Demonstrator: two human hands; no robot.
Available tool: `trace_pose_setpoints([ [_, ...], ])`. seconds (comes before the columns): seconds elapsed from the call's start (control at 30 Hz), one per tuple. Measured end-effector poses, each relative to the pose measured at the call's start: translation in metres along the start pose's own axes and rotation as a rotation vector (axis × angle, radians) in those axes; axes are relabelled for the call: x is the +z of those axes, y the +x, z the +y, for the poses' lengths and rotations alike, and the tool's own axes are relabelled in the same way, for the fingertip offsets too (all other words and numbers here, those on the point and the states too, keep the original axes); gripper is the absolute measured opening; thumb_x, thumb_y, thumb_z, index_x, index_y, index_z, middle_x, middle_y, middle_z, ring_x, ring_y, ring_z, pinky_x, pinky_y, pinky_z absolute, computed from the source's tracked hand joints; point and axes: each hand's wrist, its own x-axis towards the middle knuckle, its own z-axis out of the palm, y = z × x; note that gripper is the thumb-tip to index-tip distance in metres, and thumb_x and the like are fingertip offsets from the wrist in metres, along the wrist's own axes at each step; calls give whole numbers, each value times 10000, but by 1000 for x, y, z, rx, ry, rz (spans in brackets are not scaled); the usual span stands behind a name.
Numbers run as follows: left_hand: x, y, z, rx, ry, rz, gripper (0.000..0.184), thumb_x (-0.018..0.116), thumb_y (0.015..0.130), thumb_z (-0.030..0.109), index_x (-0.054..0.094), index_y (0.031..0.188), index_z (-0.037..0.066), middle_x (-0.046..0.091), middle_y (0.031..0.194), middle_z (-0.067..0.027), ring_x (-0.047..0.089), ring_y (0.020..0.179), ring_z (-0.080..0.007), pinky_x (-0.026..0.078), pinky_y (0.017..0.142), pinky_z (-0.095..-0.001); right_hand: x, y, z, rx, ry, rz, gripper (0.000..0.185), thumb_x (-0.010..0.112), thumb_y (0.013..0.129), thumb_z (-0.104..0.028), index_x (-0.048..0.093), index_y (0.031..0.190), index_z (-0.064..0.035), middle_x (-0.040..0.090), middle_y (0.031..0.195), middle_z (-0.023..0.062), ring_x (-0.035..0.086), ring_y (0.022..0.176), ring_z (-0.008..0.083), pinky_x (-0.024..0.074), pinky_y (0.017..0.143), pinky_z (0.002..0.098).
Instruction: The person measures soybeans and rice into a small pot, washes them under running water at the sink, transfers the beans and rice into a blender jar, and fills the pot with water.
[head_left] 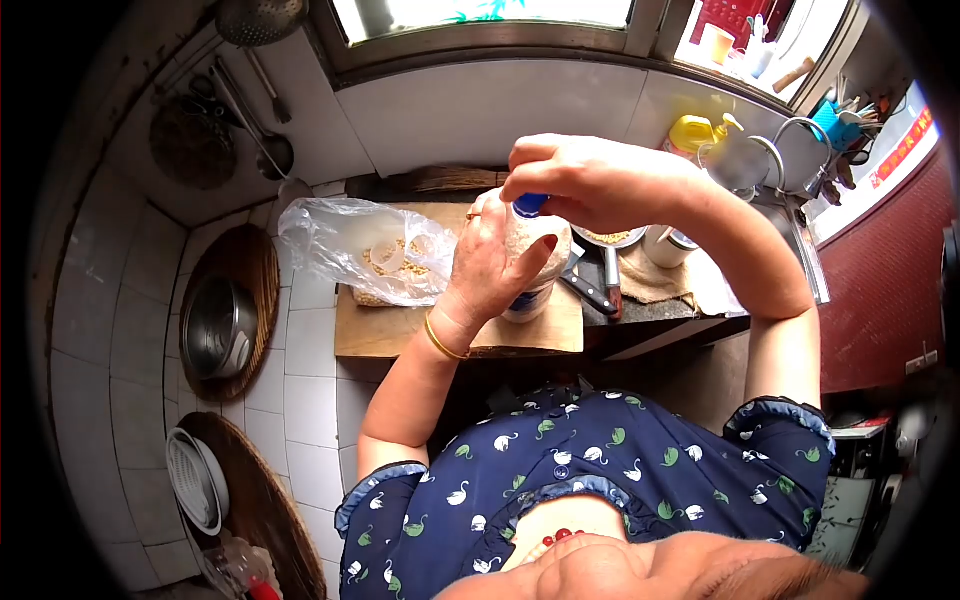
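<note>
A clear bottle (525, 295) with pale contents stands upright on a wooden board (450, 340). My left hand (485, 255) is wrapped round the bottle's upper part, thumb across its front. The fingers of my right hand (560, 185) close on the blue cap (530, 205) at its top. Left of the bottle, a clear plastic bag (340, 240) holding yellowish grains lies partly on the board. Just to the right are a knife (587, 293) and a bowl (625, 238) with pale food, partly hidden by my right arm.
A lidded white container (668, 247) sits on a brown cloth (650, 277). A yellow pump bottle (692, 133) is near the faucet (775, 165) and sink. Ladles (270, 155) hang on the left wall, above a metal bowl (215, 325). The window is ahead.
</note>
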Motion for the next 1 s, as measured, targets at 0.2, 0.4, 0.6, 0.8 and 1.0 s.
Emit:
trace_pose_setpoints([
  [0.2,5,0,-5,-11,33,23,660,638,840,449,452,1233,-47,524,1140,-246,528,1034,-396,433,897,-447,-5,13,4,113,-206,-191,191,650,860,-149,573,940,6,566,939,143,592,911,314,498,756,385],
  [0.4,6,0,-11,-84,14,-61,661,674,813,424,453,1246,-24,537,1131,-227,518,1057,-386,423,913,-455,23,20,20,114,-593,-21,571,467,928,-529,644,681,-46,627,625,104,657,644,293,538,600,372],
  [0.6,6,-1,-8,-68,-35,23,659,686,803,408,453,1248,-19,535,1135,-228,530,1047,-391,433,902,-454,-2,6,5,51,-310,-7,352,607,887,-316,579,1155,-89,593,953,146,602,938,319,510,750,381],
  [0.8,9,-1,-16,-6,15,28,684,647,834,469,445,1249,-35,531,1141,-235,526,1060,-389,429,917,-445,1,8,11,158,-293,-173,320,650,866,-291,546,1005,-22,608,787,147,630,767,335,515,663,395],
  [1.0,10,-1,-19,33,37,51,684,655,827,452,443,1250,-42,531,1155,-240,520,1071,-391,426,919,-448,3,19,0,220,-499,-198,400,582,906,-392,564,1089,-37,615,820,145,632,795,320,500,644,389],
])
